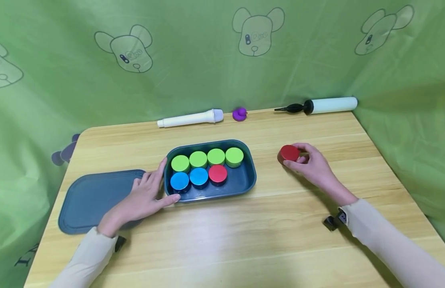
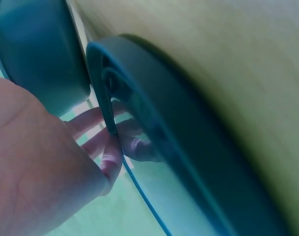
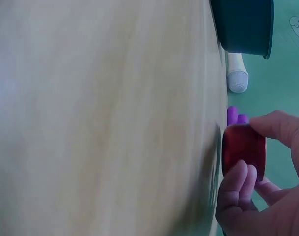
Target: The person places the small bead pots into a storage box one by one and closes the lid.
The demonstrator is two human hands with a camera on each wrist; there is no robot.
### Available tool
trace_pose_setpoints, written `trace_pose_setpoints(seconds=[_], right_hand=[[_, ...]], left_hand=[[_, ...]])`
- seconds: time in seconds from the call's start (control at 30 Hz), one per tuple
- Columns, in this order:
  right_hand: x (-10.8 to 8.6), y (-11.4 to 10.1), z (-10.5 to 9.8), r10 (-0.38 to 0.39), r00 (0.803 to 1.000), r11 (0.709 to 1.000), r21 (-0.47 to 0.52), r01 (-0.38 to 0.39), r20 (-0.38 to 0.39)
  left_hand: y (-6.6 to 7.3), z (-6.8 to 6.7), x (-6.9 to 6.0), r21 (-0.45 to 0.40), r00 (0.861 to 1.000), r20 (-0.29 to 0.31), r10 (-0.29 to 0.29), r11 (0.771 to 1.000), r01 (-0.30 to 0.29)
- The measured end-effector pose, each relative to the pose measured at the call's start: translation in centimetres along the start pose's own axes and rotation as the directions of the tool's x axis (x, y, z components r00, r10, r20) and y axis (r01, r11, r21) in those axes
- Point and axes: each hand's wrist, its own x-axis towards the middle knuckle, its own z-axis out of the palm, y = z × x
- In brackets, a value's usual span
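Observation:
My right hand (image 1: 312,166) pinches a red cylindrical piece (image 1: 289,153) at the table's right, between thumb and fingers. In the right wrist view the same red piece (image 3: 243,146) is held low, close to the tabletop. Left of it stands a dark blue-green box (image 1: 237,191). Inside are several green pieces (image 1: 198,159) along the back, with two blue pieces (image 1: 179,181) and another red piece (image 1: 217,174) in front. My left hand (image 1: 145,196) spreads at the box's left end, thumb by its front edge and fingers along its side.
A flat dark lid (image 1: 96,196) lies at the left, partly under the left arm. Along the back edge are a white microphone (image 1: 190,119), a purple duck (image 1: 239,114) and a hand pump (image 1: 332,105). Green curtain (image 1: 193,60) surrounds the table's back and sides.

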Motion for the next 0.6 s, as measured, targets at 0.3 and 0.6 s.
trace_pose_setpoints(seconds=[0.3,0.6], right_hand=[[-0.5,-0.5,0.1,0.006,1.0,1.0,-0.007,-0.006,-0.022],[-1.4,-2.1,0.0,-0.03,1.0,0.999,0.039,0.03,0.005]], left_hand=[[0.1,0.0,0.0,0.004,1.0,0.005,-0.006,1.0,0.006],[0.2,-0.1,0.0,0.004,1.0,0.007,-0.004,1.0,0.004]])
